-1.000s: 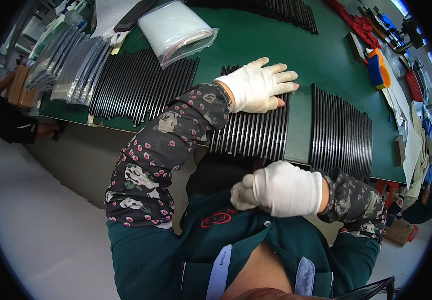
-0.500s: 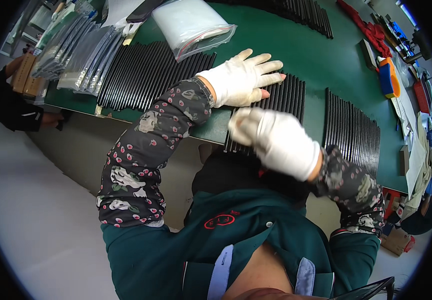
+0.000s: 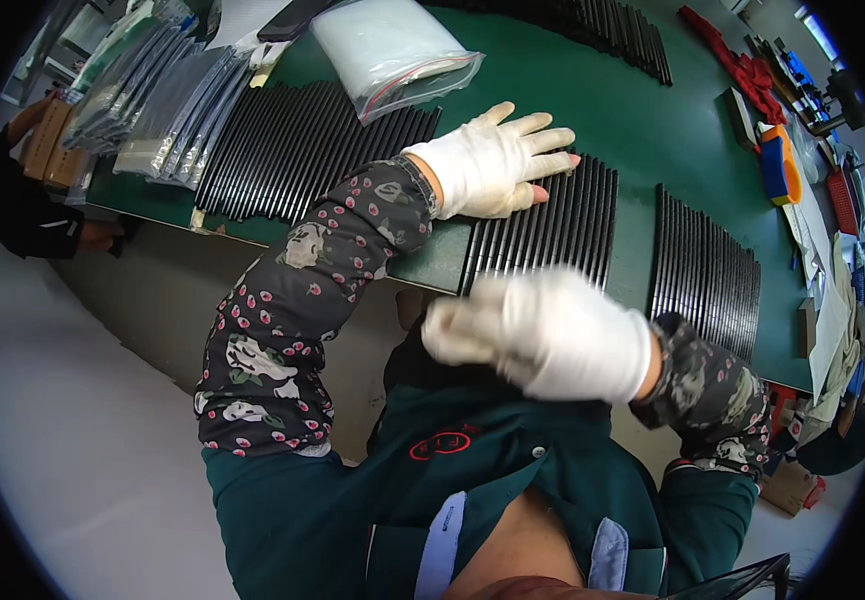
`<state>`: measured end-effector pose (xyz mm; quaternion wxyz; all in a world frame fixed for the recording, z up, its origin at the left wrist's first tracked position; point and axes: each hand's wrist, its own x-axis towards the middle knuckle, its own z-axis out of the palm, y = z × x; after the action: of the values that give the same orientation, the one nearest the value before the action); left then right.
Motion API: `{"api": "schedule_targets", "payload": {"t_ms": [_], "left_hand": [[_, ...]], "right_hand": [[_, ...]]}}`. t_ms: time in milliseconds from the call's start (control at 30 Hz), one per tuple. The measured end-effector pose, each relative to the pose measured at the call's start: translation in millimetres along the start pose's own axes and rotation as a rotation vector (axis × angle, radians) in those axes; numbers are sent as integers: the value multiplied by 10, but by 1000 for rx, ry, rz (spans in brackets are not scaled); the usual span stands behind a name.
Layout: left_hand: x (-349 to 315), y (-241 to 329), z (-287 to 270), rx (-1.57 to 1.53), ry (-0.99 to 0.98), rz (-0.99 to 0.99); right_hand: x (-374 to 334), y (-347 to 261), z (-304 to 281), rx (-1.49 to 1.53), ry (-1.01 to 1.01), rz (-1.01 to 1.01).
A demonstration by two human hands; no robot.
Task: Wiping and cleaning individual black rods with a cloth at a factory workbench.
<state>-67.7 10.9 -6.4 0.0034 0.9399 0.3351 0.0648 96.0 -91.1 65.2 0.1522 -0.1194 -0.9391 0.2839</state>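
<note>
My left hand [image 3: 492,168], in a white glove with bare thumb and finger tips showing, lies flat with fingers spread across the upper part of a row of thin black rods [image 3: 542,235]. Those rods lie side by side on the green table, their near ends at its front edge. My right hand [image 3: 562,335], gloved too, hovers over the table edge and my lap, below the rods' near ends. Its fingers are curled together and blurred; whatever they may hold cannot be made out.
More black rods lie in a row at left [image 3: 302,145], another at right [image 3: 702,265] and a bundle at the far side [image 3: 612,35]. A clear zip bag [image 3: 392,50] with white contents sits behind. Stacked plastic packets [image 3: 182,120] stand left; an orange-and-blue tape roll [image 3: 780,165] lies right.
My right hand has moved down and slightly left, off the rods toward my lap, uncovering their near part. My left hand stays spread on the rods, almost unmoved.
</note>
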Motion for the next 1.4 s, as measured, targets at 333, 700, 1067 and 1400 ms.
{"api": "schedule_targets", "payload": {"t_ms": [333,700,1067,1400], "left_hand": [[-15,45,-96,35,-12,3],[-5,45,-122,138,29,70],[-148,189,-185,-3,-7,186],[35,215,-47,132,-14,111]], "right_hand": [[-63,43,-21,0,-50,75],[-424,26,-281,95,-3,199],[-724,217,-640,49,272,511],[-372,471,-343,-218,284,327]]}}
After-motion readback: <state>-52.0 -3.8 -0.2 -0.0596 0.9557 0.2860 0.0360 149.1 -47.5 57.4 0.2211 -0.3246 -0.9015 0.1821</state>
